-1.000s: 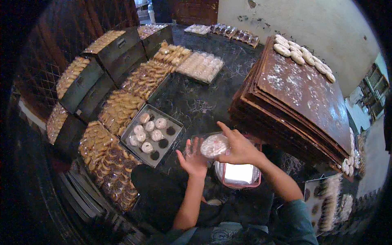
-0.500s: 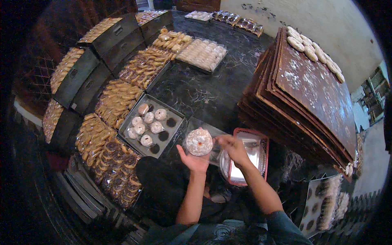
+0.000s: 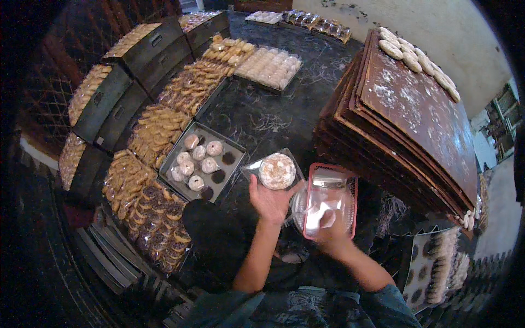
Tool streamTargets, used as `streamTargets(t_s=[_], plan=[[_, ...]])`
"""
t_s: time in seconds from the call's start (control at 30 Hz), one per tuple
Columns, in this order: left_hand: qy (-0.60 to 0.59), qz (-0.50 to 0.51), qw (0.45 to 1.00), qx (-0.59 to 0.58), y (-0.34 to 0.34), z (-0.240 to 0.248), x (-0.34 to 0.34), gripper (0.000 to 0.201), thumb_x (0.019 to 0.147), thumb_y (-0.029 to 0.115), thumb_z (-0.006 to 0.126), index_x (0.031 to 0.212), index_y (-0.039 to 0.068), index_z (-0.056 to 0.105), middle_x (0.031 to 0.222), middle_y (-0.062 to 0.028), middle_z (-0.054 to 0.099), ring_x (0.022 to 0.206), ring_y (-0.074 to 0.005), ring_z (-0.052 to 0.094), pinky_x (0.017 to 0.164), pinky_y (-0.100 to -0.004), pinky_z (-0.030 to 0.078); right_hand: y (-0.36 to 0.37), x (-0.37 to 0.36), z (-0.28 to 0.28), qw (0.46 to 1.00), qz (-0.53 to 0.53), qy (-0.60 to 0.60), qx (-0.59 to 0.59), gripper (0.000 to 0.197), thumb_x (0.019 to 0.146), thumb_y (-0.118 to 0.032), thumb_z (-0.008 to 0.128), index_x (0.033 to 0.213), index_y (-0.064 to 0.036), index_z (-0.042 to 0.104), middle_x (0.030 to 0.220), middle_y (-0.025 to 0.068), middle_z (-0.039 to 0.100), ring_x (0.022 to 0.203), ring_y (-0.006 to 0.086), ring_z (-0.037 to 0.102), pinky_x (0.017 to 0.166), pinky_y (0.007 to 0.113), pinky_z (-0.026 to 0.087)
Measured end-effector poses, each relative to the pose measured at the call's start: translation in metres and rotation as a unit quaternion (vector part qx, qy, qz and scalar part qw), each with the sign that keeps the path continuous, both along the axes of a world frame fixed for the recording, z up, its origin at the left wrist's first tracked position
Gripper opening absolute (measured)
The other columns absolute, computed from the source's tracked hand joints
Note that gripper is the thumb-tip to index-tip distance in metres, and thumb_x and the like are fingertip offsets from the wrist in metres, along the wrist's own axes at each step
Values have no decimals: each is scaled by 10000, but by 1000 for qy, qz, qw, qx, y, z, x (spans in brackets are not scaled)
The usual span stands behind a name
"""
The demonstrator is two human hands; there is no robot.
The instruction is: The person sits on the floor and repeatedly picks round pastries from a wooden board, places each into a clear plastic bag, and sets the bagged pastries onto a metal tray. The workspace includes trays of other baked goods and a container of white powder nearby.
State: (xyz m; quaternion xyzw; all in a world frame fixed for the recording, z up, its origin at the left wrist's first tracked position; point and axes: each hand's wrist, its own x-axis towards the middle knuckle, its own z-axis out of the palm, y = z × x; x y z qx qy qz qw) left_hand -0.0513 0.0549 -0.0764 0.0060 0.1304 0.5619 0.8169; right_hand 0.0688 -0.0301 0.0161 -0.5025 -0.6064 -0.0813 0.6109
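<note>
A round, sugar-dusted doughnut [image 3: 277, 171] rests with clear plastic film on my left hand [image 3: 269, 203]. That palm faces up, and its fingers are mostly hidden beneath the film. Over the near part of a red-rimmed basket [image 3: 355, 210] is my right hand [image 3: 332, 236], blurred by motion, so its grip is unclear. Shiny clear plastic sheets or bags [image 3: 330, 190] lie in the basket. Left of my hands, a metal tray [image 3: 234, 143] bears several similar sugared doughnuts and dark round marks.
Trays of wrapped pastries [image 3: 158, 128] line the left side, beside stacked dark crates [image 3: 104, 104]. A tray of pale wrapped pieces [image 3: 269, 66] sits farther back. On the right rises a tall stack of brown boards [image 3: 407, 115], topped with pale dough rings [image 3: 410, 57].
My right hand has left the doughnut's side and come down over the basket. The doughnut has shifted slightly right and away, and its red spot no longer shows.
</note>
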Motion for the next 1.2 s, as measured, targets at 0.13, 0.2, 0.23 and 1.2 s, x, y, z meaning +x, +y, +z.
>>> streamTargets(t_s=[0.13, 0.2, 0.23, 1.2], plan=[[19, -14, 998, 55, -1, 3, 4, 666, 815, 515, 432, 1306, 70, 364, 1336, -146, 394, 1237, -325, 363, 963, -630, 282, -40, 7, -47, 940, 134, -62, -306, 210, 787, -58, 559, 990, -5, 565, 896, 170, 555, 820, 318, 560, 743, 371, 462], [-8, -22, 998, 52, -6, 2, 4, 652, 819, 488, 432, 1306, 60, 358, 1343, -157, 382, 1240, -335, 357, 969, -622, 279, -52, 6, -64, 862, 211, -87, -453, 221, 782, -82, 582, 990, -8, 572, 862, 174, 571, 791, 328, 578, 727, 388, 477], [-9, -22, 998, 50, -6, 3, 5, 654, 818, 486, 436, 1306, 58, 356, 1342, -159, 382, 1240, -336, 356, 970, -622, 277, -42, 1, -31, 892, 206, -23, -401, 194, 790, -64, 580, 976, -9, 579, 865, 170, 563, 759, 352, 577, 676, 395, 488], [-35, -177, 983, 33, -32, 36, -81, 541, 893, 276, 265, 1338, -33, 266, 1406, -216, 258, 1301, -388, 237, 983, -709, 87, 6, 30, -65, 948, 148, -41, -278, 402, 738, -149, 681, 1118, -92, 566, 1158, 140, 528, 1030, 322, 523, 834, 381, 447]])
